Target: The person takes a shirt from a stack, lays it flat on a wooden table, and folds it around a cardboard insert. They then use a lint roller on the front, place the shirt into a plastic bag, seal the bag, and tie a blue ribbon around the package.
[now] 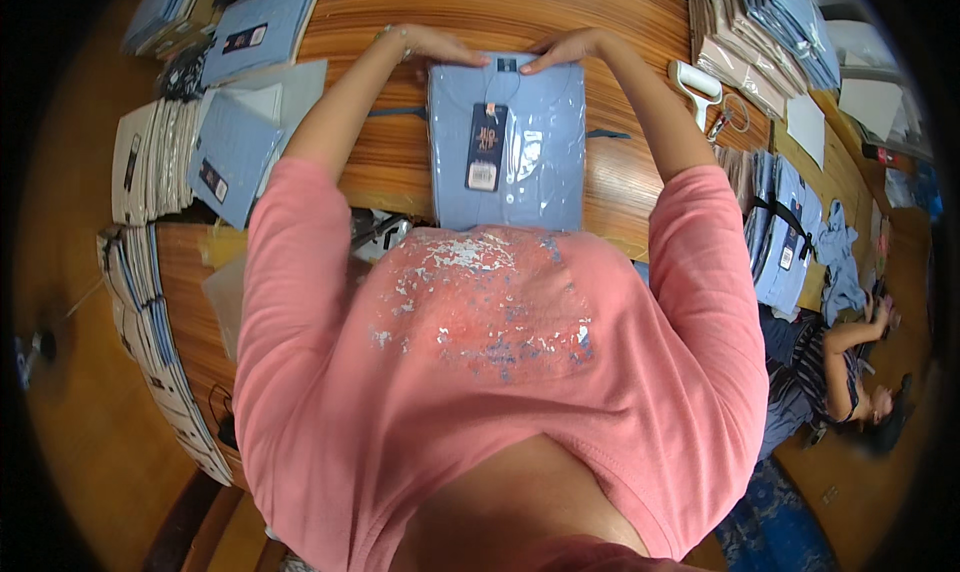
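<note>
A folded light-blue shirt in a clear plastic bag [545, 162] lies in front of me, its near edge close to my body. A dark hang tag [486, 147] shows on its front, and a small dark neck label [507, 65] at its far edge. My left hand [440, 47] grips the far left corner, thumb on top beside the label. At the far right corner, my right hand [562, 50] does the same with its thumb pointing inward. The other fingers of both hands are mostly hidden behind the edge. A dark strap [608, 134] sticks out on both sides beneath the shirt.
Stacks of bagged shirts [155, 162] line the left side, with a loose blue one [235, 157] beside them. More stacks [745, 42] stand far right, near a white lint roller [697, 87] and scissors [720, 122]. A strapped bundle [785, 232] and another person [850, 372] are at right.
</note>
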Available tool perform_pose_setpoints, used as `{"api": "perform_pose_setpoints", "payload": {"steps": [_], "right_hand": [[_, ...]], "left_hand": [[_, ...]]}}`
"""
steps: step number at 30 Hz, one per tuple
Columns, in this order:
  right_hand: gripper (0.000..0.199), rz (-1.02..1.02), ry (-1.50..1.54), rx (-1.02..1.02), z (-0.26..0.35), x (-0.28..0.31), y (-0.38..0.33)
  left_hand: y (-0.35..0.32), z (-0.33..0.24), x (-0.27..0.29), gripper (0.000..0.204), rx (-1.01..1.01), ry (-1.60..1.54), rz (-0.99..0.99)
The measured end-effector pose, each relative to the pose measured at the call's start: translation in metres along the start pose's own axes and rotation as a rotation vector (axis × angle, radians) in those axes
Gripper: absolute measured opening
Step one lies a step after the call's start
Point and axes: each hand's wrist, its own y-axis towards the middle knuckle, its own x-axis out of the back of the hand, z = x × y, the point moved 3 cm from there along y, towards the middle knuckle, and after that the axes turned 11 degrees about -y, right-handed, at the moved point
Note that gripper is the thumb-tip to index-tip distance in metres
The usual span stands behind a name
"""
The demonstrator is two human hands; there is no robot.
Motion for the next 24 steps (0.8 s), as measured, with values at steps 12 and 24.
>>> {"api": "perform_pose_setpoints", "payload": {"steps": [12,24], "right_hand": [[0.073,-1.192,0.817,-0.189,-0.066,-0.059,-0.05],[0.08,-0.87,1.075,-0.123,0.01,-0.124,-0.082]], "left_hand": [[-0.056,0.011,-0.046,0.094,-0.341,-0.734,-0.856],[-0.049,0.052,-0.11,0.059,-0.432,-0.941,-0.952]]}}
